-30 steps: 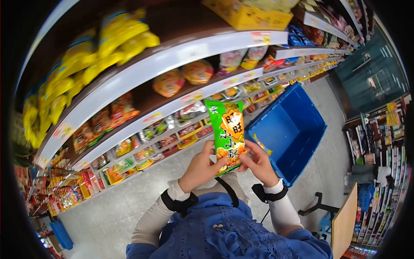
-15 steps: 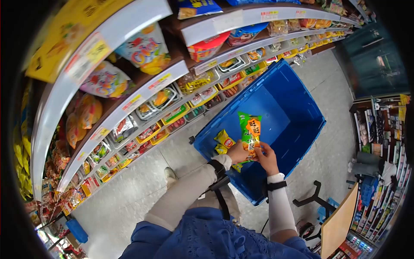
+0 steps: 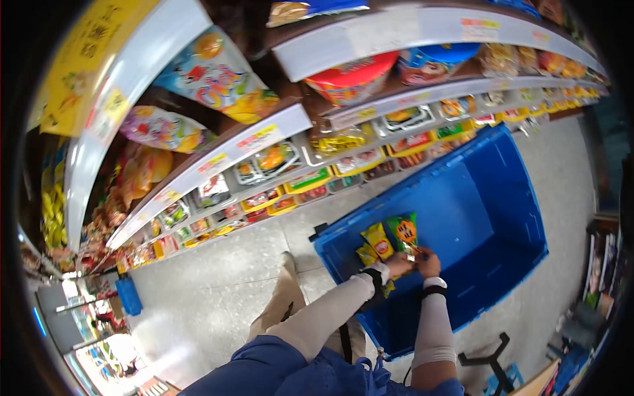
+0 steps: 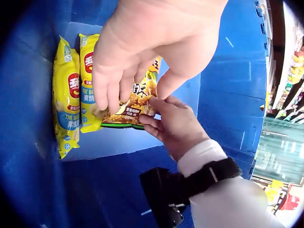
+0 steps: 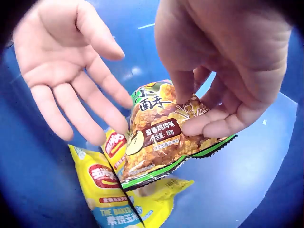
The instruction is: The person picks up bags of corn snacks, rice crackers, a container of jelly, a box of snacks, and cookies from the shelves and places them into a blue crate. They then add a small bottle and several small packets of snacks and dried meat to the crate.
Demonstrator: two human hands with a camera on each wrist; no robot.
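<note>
Inside the blue crate (image 3: pixel 456 211), my right hand (image 3: pixel 428 263) pinches the lower part of a green and orange snack bag (image 3: pixel 404 232) between thumb and fingers. Its printed front with fried pieces faces up in the right wrist view, and its green bottom seal (image 5: pixel 175 164) shows. My left hand (image 5: pixel 66 71) is spread with long, loose fingers, the fingertips right at the bag's left edge. Two yellow and blue snack bags (image 4: pixel 69 95) lie side by side at that end of the crate, partly beneath the green bag in the right wrist view.
Shelves (image 3: pixel 264 135) of packaged snacks run along the left and far side, with price-tag edges close to the crate. Tiled floor (image 3: pixel 257 247) lies between them and the person's leg. A black stand leg (image 3: pixel 492 360) is near the crate's front right.
Both hands have gone from in front of the body down into the crate, taking the green bag with them. It now lies beside the yellow bags, and the left hand has loosened from it.
</note>
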